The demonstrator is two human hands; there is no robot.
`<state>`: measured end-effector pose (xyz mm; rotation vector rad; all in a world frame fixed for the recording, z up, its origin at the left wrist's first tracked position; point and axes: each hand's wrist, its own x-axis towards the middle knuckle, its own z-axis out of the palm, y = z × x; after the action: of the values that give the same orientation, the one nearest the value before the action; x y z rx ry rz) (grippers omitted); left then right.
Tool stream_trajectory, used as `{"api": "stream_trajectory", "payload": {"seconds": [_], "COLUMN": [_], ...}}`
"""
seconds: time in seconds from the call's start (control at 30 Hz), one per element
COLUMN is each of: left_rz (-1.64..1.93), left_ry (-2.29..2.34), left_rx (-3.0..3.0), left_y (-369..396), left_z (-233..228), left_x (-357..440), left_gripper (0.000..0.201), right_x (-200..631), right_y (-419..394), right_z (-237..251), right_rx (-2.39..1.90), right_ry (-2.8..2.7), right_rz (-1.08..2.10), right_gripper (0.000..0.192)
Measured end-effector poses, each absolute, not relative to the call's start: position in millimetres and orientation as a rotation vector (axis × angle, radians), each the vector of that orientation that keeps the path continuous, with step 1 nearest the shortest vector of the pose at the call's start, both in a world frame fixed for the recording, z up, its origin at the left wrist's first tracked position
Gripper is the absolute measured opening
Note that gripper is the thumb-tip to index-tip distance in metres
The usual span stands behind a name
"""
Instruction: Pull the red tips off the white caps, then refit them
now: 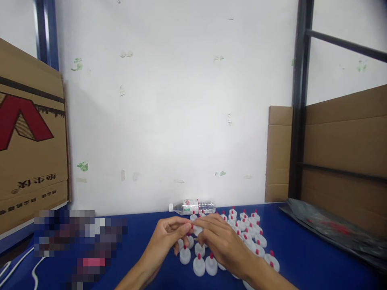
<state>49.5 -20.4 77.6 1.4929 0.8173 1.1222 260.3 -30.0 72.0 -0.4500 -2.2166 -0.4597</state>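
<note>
My left hand [165,239] and my right hand [222,241] meet over the blue table [302,257], fingertips pinched together on one small white cap with a red tip [197,229]. Most of that cap is hidden by my fingers. Below and to the right of my hands stand several more white caps with red tips [250,235], set upright in rows on the table. Three of them [198,264] stand just under my hands.
A clear plastic water bottle [193,206] lies on its side against the white wall. Cardboard boxes stand at the left [30,141] and right [341,153]. A dark plastic bag [329,229] lies at the right. White cables [18,266] run at the lower left.
</note>
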Motion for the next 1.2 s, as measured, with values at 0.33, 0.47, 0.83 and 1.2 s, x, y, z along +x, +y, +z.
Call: {"api": "stream_trajectory", "payload": {"seconds": [0.33, 0.47, 0.83, 1.2], "left_rz": [0.855, 0.845, 0.965, 1.174], "left_ry": [0.486, 0.496, 0.77, 1.63], "left_rx": [1.147, 1.299, 1.556, 2.014], "left_y": [-33, -32, -9, 41], "left_z": [74, 76, 90, 64], "left_x": [50, 49, 28, -22], "left_gripper": [0.033, 0.036, 0.059, 0.057], "right_x": [252, 252, 269, 411], "right_y": [-48, -50, -30, 57], "right_z": [72, 72, 79, 68], "right_rx": [-0.287, -0.293, -0.486, -1.473], "right_ry": [-2.13, -2.17, -2.178, -1.673], "right_rz": [-0.562, -0.543, -0.598, -0.095], "right_gripper": [0.026, 0.023, 0.02, 0.047]}}
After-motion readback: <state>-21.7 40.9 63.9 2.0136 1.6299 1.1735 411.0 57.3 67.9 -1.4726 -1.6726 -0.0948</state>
